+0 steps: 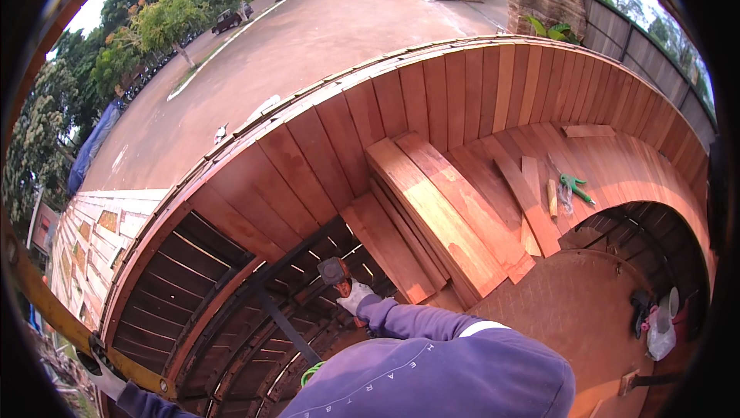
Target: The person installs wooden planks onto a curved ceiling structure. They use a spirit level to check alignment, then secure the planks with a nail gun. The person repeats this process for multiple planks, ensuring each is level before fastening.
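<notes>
My right hand (354,297), in a white glove, is closed round the handle of a cordless power tool (341,288) with a dark block at one end. Its far end is hidden by my sleeve. The tool is over the open dark frame (279,318), beside stacked reddish boards (435,217). At the lower left, my gloved left hand (106,379) grips a long yellow bar (62,319) near a dark slot in it. Some fingers of that hand are hidden.
A curved plank wall (416,98) rises beyond the stack. Loose boards (524,194), a green-handled tool (576,187) and a small wooden piece (552,198) lie on the curved bench (640,163). Lower right are a floor (570,318) and a plastic bag (660,337). Gaps show between the frame's slats.
</notes>
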The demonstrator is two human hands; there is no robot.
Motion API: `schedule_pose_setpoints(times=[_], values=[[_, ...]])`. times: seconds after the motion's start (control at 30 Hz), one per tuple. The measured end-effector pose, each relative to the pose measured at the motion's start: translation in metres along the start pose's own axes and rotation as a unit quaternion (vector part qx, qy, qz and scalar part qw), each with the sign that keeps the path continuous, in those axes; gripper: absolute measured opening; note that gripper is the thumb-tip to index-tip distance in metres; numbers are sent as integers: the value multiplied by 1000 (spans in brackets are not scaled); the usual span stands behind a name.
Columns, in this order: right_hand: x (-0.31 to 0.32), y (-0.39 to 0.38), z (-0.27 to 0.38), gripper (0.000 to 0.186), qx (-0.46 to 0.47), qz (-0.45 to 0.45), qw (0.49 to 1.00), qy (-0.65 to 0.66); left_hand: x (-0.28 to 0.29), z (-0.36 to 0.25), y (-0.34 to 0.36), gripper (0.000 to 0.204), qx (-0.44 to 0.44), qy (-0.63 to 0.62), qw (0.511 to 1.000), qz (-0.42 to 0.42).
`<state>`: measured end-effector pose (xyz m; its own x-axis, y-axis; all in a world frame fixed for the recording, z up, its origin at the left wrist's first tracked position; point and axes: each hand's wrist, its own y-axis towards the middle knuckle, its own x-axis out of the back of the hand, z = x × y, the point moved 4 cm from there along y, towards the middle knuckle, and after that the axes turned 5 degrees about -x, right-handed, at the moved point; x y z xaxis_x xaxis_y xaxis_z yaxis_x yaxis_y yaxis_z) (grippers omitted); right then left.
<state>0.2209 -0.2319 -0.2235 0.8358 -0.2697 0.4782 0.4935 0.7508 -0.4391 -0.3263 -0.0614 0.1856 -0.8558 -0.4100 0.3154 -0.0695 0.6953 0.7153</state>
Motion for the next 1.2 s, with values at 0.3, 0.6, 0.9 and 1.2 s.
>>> schedule_pose_setpoints(times=[0.3,0.6,0.9,1.2], values=[[2,11,-19,53,29,-56,998,2,-223,-73,-16,33,27,-363,931,22],[-4,14,-15,51,79,-50,996,5,-313,-35,-17,27,81,-482,868,89],[0,17,-17,50,71,-60,995,19,-363,-52,-21,31,124,-538,818,162],[-6,27,-32,54,83,-65,994,9,-401,-18,-41,35,114,-478,858,149]])
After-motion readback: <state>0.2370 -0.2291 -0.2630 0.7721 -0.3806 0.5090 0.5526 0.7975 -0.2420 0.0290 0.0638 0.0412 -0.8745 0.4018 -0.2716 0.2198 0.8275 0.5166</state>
